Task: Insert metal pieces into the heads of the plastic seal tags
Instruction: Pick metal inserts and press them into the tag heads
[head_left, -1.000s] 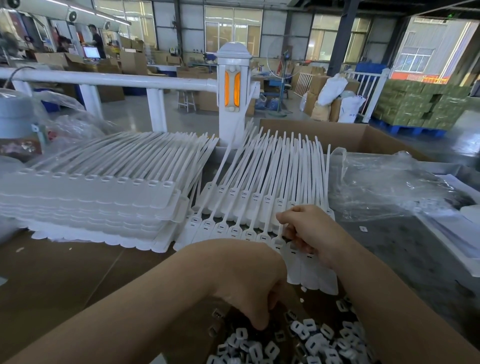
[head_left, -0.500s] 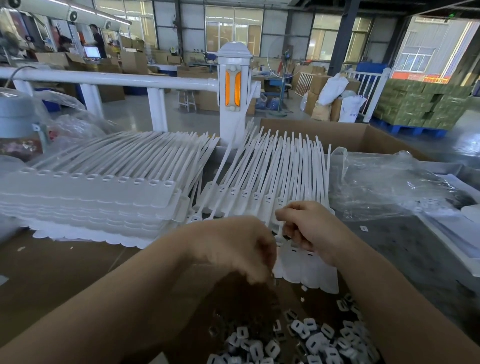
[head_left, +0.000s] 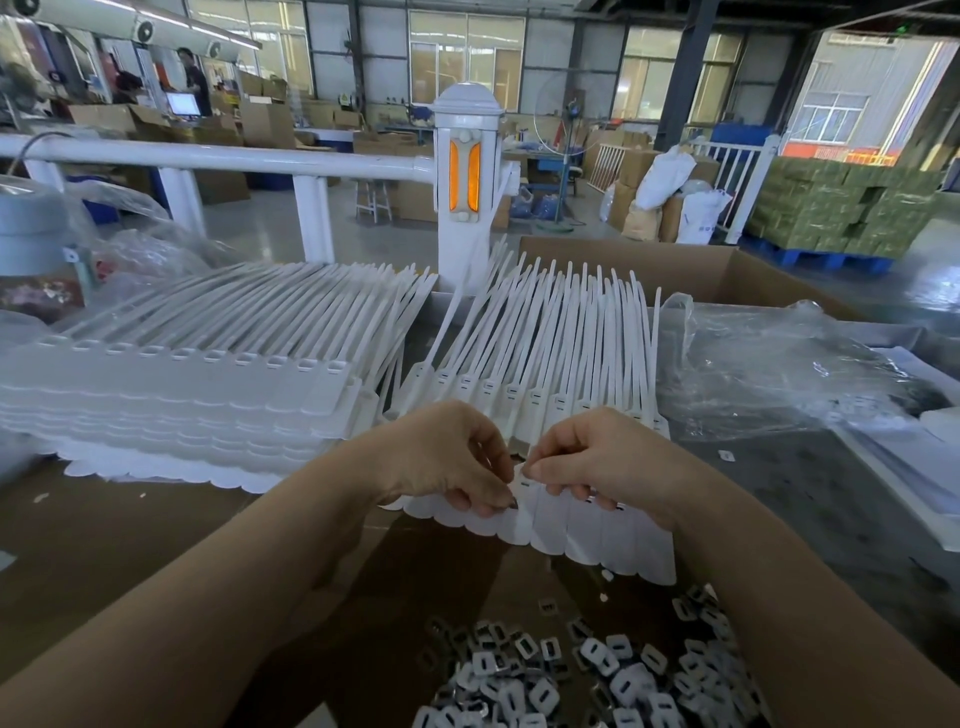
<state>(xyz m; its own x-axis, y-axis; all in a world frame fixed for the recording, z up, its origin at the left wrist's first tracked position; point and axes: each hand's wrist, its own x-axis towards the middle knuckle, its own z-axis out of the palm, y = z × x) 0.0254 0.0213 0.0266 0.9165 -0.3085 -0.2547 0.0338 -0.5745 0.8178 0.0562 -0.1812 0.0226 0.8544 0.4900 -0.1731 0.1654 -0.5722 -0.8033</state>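
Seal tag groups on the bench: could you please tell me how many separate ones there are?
2: a stacked pile of seal tags at left, and a fanned row of seal tags under both hands; more may be hidden.

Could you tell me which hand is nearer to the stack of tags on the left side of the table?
Left. The left hand is just right of the stack; the right hand is farther right, beyond it.

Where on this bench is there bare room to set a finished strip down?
Bare brown cardboard lies left of the left hand, in front of the stacked tags. A dark patch opens right of the right hand, below the plastic bag. The metal pieces crowd the near middle.
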